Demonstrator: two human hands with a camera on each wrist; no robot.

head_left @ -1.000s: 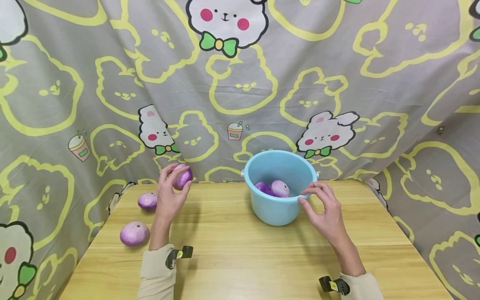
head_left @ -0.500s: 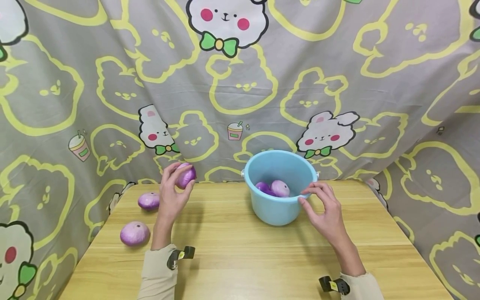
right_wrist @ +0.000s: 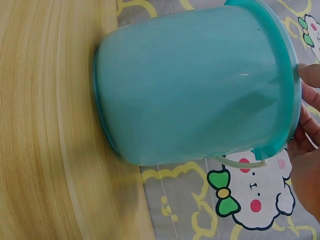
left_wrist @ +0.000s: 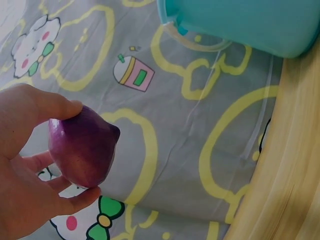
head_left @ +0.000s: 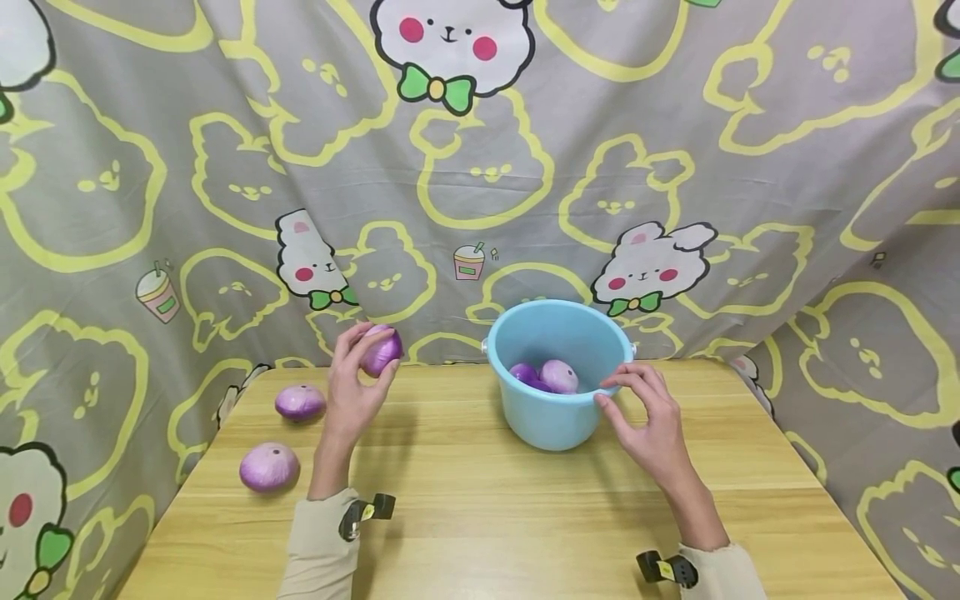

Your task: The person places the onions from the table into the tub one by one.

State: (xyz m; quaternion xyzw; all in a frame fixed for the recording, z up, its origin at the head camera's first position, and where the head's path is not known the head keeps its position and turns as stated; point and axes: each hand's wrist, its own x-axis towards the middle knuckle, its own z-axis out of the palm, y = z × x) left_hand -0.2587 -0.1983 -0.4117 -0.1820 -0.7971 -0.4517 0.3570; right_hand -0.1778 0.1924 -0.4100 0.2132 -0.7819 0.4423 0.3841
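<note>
My left hand [head_left: 356,398] holds a purple onion [head_left: 385,352] above the far left part of the table. In the left wrist view the onion [left_wrist: 82,150] sits between thumb and fingers, its pointed tip facing right. A light blue bucket [head_left: 551,423] stands upright at the back, right of centre. At its near right rim, my right hand [head_left: 654,427] pinches the edge with thumb and fingers. Inside the bucket lie a pale purple onion [head_left: 559,377] and darker purple ones, partly hidden by the wall. The right wrist view shows the bucket's side [right_wrist: 195,90] and the fingers on its rim.
Two more onions lie on the left of the wooden table [head_left: 480,517]: one farther back [head_left: 299,402], one nearer [head_left: 269,467]. A grey patterned curtain [head_left: 465,200] hangs behind the table and along its sides. The bucket's pale handle [right_wrist: 240,162] hangs down at its side.
My left hand has moved a little to the right with the onion, uncovering more of the far onion on the table. The right hand and the bucket stay in place.
</note>
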